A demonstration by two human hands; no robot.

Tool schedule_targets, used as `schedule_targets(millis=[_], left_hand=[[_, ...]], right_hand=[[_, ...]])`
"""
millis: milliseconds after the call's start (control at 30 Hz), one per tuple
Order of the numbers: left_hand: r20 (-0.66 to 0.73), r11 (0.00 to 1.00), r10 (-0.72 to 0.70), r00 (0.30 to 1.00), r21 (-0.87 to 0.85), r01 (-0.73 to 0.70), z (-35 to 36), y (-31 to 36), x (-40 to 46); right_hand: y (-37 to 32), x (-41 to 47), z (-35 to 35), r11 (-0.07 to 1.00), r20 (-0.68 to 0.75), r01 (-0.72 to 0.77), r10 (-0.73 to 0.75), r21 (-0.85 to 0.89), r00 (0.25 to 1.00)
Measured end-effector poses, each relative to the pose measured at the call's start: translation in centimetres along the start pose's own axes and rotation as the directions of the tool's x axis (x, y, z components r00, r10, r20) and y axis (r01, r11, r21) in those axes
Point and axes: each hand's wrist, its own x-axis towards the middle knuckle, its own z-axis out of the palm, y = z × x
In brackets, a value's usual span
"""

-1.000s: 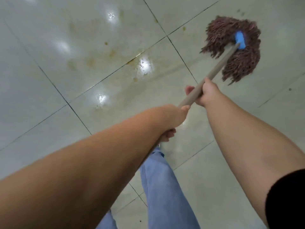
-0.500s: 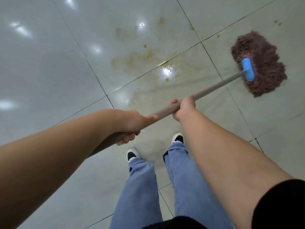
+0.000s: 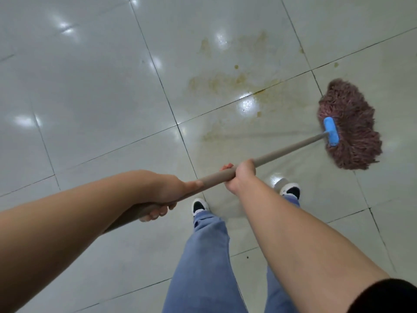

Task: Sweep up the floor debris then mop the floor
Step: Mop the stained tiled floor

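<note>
Both arms reach out in front. The left hand (image 3: 167,195) wraps its fingers around the near part of the mop handle (image 3: 286,150). The right hand (image 3: 240,177) grips the same handle a little farther along. The two hands sit near each other but do not touch. There is one mop. Its handle is a long, smooth, tan pole. Its head (image 3: 352,136) is a fluffy fan of reddish-brown strings with a blue clip (image 3: 331,131), lying flat on the shiny tile floor (image 3: 90,98), right of the yellow-brown stain (image 3: 225,82). Two shoes (image 3: 199,205) show below.
</note>
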Motion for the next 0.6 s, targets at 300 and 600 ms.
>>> schedule_targets(millis=[300,600], left_hand=[[0.073,0.999,0.051,0.996,-0.021,-0.050,2.3,23.5,-0.4],[0.055,0.985,0.165,0.985,-0.066,-0.161,3.7,56.2,-4.4]], right_hand=[[-22.3,4.5,-7.9,0.996,-0.009,0.087,-0.087,-0.002,0.996],[-54.7,6.9,-16.3,0.987,-0.043,0.157,-0.158,-0.014,0.987]])
